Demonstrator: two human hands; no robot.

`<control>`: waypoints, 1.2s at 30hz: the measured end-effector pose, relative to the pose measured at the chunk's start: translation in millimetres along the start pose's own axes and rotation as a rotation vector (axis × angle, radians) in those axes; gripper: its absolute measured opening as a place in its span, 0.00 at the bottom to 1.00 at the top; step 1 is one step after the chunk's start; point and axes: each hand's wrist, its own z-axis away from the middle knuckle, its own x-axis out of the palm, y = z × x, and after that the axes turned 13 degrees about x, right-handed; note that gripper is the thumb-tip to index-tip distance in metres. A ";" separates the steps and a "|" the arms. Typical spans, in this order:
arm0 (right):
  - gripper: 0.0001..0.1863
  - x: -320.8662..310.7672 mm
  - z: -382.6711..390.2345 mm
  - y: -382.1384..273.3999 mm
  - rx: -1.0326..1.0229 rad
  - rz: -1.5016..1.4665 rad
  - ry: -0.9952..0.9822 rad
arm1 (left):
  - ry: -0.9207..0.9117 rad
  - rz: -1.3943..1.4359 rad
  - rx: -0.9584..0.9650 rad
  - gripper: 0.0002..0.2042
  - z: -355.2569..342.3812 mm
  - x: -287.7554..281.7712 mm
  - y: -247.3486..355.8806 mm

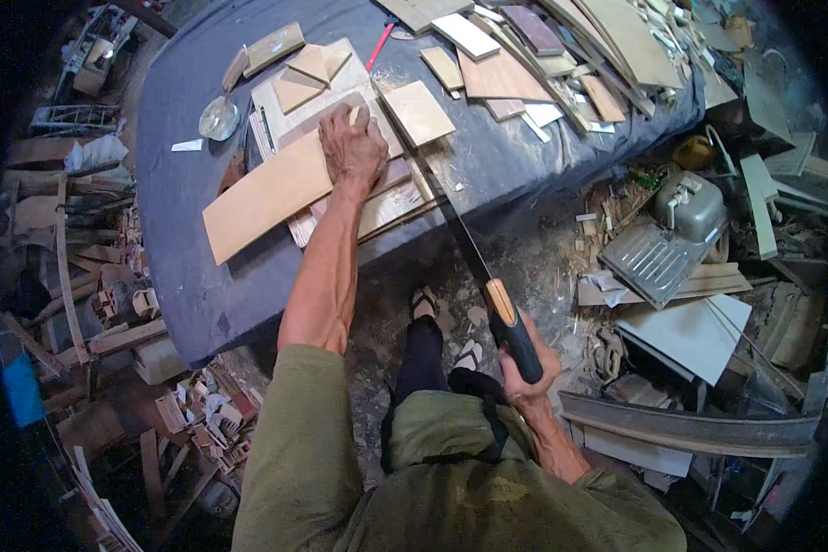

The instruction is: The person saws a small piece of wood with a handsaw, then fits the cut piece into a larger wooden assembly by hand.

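Note:
My left hand (354, 152) presses down on a long, pale wooden board (267, 204), its fingers bent over the surface. The board lies slanted across other flat wood pieces near the table's front edge. In my right hand (531, 368) is the handle of a handsaw (465, 244), black with an orange-tan part. Its long dark blade runs up and to the left, crossing the board just right of my left hand. The board's far end (420, 112) shows beyond the blade. How deep the blade sits in the wood I cannot tell.
The table has a dark cloth (179, 276). On it are triangular wood pieces (296, 90), a round clear container (219, 120), a pencil-like stick (267, 129) and a red-handled tool (380, 46). Offcuts (501, 75) heap at the far right. A metal sink (690, 212) and scrap crowd the floor.

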 end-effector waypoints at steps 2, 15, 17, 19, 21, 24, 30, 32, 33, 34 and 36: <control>0.32 2.7 -5.4 -8.3 0.089 -0.045 -0.006 | 0.004 -0.006 0.009 0.15 -1.5 0.8 1.6; 0.28 -34.1 24.8 -13.5 0.085 0.050 -0.057 | -0.028 -0.009 0.008 0.13 0.8 -0.1 -3.4; 0.30 -12.9 -10.4 -37.4 0.042 0.021 -0.090 | 0.009 -0.005 0.074 0.13 2.2 -0.3 -6.8; 0.32 21.2 -51.6 -46.0 0.029 -0.058 -0.107 | 0.011 -0.017 0.074 0.13 5.1 0.7 -9.2; 0.33 45.7 -83.2 -55.8 -0.004 -0.030 -0.117 | -0.024 -0.015 0.031 0.14 2.8 -4.1 1.8; 0.33 48.5 -88.3 -48.3 0.083 -0.059 -0.150 | -0.020 0.019 -0.066 0.15 1.9 -10.2 16.2; 0.32 -19.7 -2.4 -29.4 0.025 0.069 -0.112 | 0.026 0.015 -0.102 0.14 -3.8 -9.8 4.6; 0.32 -32.3 16.1 -26.8 0.035 0.097 -0.102 | 0.009 0.010 -0.089 0.14 3.0 -8.9 2.3; 0.31 -34.1 18.3 -27.8 0.049 0.126 -0.095 | -0.026 0.023 -0.074 0.13 3.4 -9.4 2.2; 0.31 -26.5 6.2 -25.0 0.040 0.075 -0.098 | -0.034 0.023 -0.076 0.13 2.4 -9.3 1.6; 0.31 9.6 -41.3 -41.2 0.009 -0.030 -0.108 | -0.015 -0.012 0.018 0.15 1.5 -11.8 2.2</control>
